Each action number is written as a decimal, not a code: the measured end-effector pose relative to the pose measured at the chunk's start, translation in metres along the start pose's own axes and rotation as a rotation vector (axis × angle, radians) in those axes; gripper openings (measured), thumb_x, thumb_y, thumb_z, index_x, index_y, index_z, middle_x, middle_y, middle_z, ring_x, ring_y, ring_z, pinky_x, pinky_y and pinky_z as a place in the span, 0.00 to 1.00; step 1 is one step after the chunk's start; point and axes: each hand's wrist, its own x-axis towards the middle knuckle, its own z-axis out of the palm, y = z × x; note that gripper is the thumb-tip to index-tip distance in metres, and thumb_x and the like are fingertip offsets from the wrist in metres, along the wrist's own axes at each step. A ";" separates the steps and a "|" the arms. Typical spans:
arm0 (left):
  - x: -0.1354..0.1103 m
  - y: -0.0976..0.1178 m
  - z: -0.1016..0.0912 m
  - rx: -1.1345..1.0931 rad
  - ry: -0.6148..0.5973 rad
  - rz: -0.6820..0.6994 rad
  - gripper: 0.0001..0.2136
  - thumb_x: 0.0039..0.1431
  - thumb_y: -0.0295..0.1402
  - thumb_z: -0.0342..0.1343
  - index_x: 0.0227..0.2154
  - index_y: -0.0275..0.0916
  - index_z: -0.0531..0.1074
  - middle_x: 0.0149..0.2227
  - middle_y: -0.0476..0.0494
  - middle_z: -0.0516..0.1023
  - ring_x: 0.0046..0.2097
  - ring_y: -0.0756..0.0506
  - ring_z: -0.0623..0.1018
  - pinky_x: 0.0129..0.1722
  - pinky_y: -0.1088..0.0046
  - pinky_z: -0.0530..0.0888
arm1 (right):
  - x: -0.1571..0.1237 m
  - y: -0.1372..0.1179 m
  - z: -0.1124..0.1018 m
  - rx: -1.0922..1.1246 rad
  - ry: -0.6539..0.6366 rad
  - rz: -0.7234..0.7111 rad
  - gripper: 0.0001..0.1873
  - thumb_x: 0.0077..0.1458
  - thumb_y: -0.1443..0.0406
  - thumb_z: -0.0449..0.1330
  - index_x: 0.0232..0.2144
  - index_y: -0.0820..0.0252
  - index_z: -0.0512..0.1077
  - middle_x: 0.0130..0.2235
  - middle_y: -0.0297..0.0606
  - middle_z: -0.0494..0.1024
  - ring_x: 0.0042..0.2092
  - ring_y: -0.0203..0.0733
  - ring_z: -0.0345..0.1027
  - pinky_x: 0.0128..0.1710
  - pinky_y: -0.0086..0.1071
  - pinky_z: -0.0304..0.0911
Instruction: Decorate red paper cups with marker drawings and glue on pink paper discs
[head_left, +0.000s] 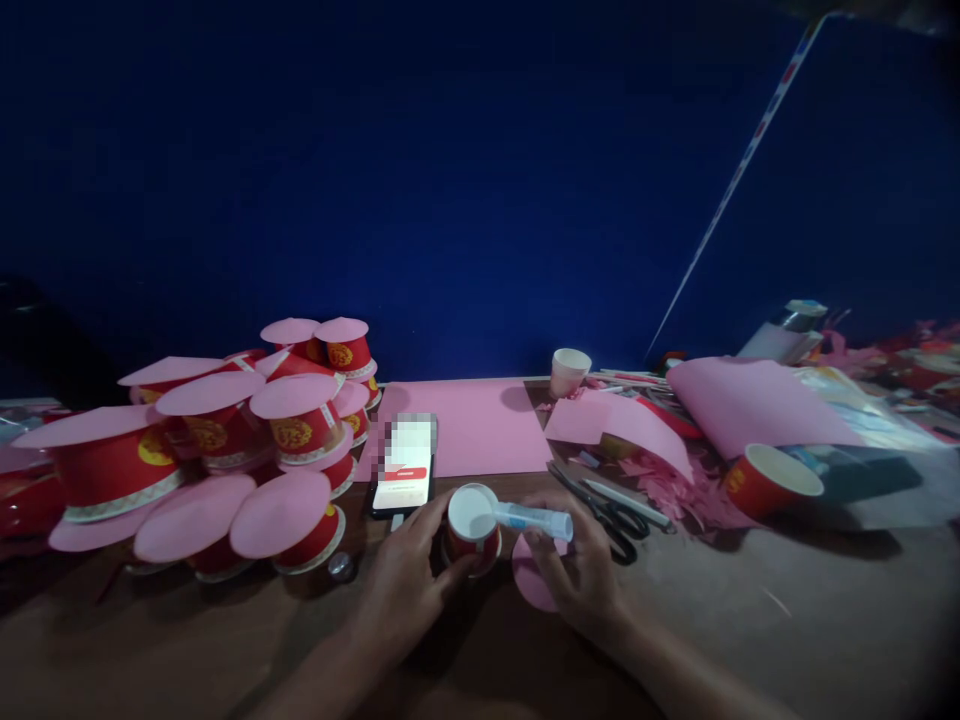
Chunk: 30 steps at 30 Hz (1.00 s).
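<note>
My left hand (409, 570) is closed around the side of a small red paper cup (472, 515), which stands upside down with its white base up. In my right hand (581, 570) is a glue stick (534, 520), held sideways with its tip at the right edge of that white base. Partly hidden by my right fingers, a pink paper disc (531, 578) lies on the table. Just beyond the left hand is a phone (405, 480) with a lit screen. Scissors (619, 515) with black handles lie past my right hand.
Stacked red cups topped with pink discs (292, 400) crowd the left. A pink sheet (480, 425) lies ahead, with a white cup (570, 372) beside it. Pink scraps (660, 480) and a tipped red cup (772, 485) are on the right. A blue wall (465, 200) rises behind.
</note>
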 end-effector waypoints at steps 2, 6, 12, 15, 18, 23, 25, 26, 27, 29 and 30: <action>-0.001 0.000 0.000 0.006 0.013 0.005 0.24 0.51 0.36 0.59 0.52 0.45 0.63 0.50 0.42 0.73 0.50 0.40 0.73 0.49 0.60 0.70 | 0.002 -0.003 0.000 -0.015 -0.009 -0.015 0.07 0.55 0.68 0.54 0.39 0.55 0.66 0.34 0.35 0.74 0.33 0.39 0.69 0.33 0.29 0.64; -0.001 -0.001 0.001 0.020 0.028 0.001 0.25 0.50 0.36 0.59 0.52 0.45 0.63 0.50 0.42 0.74 0.50 0.40 0.73 0.49 0.59 0.70 | 0.003 -0.005 -0.002 -0.026 -0.034 -0.013 0.06 0.55 0.68 0.54 0.37 0.56 0.65 0.32 0.34 0.73 0.33 0.39 0.68 0.32 0.28 0.63; 0.000 -0.005 0.003 0.026 0.012 0.004 0.25 0.51 0.36 0.59 0.52 0.44 0.62 0.50 0.42 0.73 0.51 0.40 0.72 0.50 0.60 0.70 | 0.006 -0.004 -0.003 -0.018 -0.078 -0.015 0.05 0.55 0.68 0.53 0.35 0.57 0.65 0.31 0.34 0.72 0.32 0.37 0.67 0.31 0.28 0.62; 0.000 -0.006 0.003 0.037 0.014 0.010 0.26 0.50 0.33 0.59 0.53 0.44 0.61 0.52 0.41 0.72 0.53 0.41 0.71 0.50 0.60 0.69 | 0.006 -0.004 -0.003 -0.017 -0.086 -0.006 0.03 0.54 0.68 0.53 0.34 0.58 0.65 0.29 0.33 0.71 0.29 0.36 0.66 0.29 0.27 0.61; 0.000 -0.005 0.003 0.046 0.006 0.014 0.25 0.51 0.33 0.58 0.53 0.42 0.62 0.51 0.40 0.72 0.52 0.40 0.72 0.50 0.60 0.69 | 0.005 -0.002 -0.003 0.018 -0.037 0.071 0.03 0.55 0.68 0.53 0.33 0.58 0.65 0.26 0.31 0.70 0.26 0.34 0.64 0.26 0.26 0.61; 0.000 -0.004 0.002 0.079 0.018 0.020 0.25 0.51 0.38 0.58 0.53 0.43 0.61 0.50 0.40 0.73 0.50 0.39 0.73 0.48 0.59 0.71 | 0.002 0.000 -0.003 0.051 0.023 0.146 0.06 0.56 0.67 0.53 0.38 0.58 0.66 0.30 0.34 0.72 0.27 0.35 0.66 0.28 0.27 0.63; 0.000 -0.004 0.002 0.093 0.016 0.022 0.26 0.51 0.39 0.57 0.54 0.43 0.61 0.51 0.40 0.72 0.51 0.39 0.73 0.49 0.58 0.71 | 0.003 -0.001 -0.003 0.038 0.010 0.124 0.08 0.56 0.67 0.54 0.39 0.58 0.66 0.32 0.35 0.73 0.29 0.36 0.68 0.30 0.28 0.64; 0.000 -0.004 0.002 0.097 0.014 0.024 0.26 0.52 0.38 0.57 0.54 0.43 0.60 0.51 0.40 0.72 0.51 0.39 0.72 0.49 0.58 0.70 | 0.003 -0.002 -0.002 0.030 0.005 0.108 0.08 0.56 0.67 0.54 0.39 0.58 0.66 0.33 0.36 0.73 0.31 0.37 0.68 0.31 0.28 0.65; 0.000 -0.004 0.002 0.098 0.012 0.026 0.26 0.51 0.38 0.57 0.54 0.43 0.61 0.51 0.39 0.72 0.51 0.39 0.72 0.49 0.58 0.70 | 0.004 -0.003 -0.002 0.023 0.000 0.094 0.08 0.56 0.67 0.54 0.40 0.58 0.66 0.33 0.36 0.74 0.33 0.38 0.69 0.33 0.28 0.65; 0.000 -0.004 0.002 0.093 0.006 0.027 0.25 0.52 0.38 0.57 0.53 0.43 0.61 0.51 0.39 0.72 0.51 0.39 0.72 0.49 0.58 0.70 | 0.005 -0.004 -0.002 0.012 -0.004 0.074 0.07 0.56 0.67 0.54 0.39 0.57 0.67 0.34 0.36 0.74 0.34 0.39 0.69 0.35 0.29 0.65; 0.000 -0.004 0.002 0.090 0.004 0.026 0.25 0.52 0.38 0.57 0.53 0.43 0.61 0.51 0.40 0.73 0.51 0.39 0.72 0.49 0.58 0.70 | 0.006 -0.005 -0.002 0.009 -0.004 0.069 0.07 0.56 0.68 0.53 0.39 0.57 0.66 0.34 0.36 0.74 0.34 0.39 0.69 0.34 0.29 0.65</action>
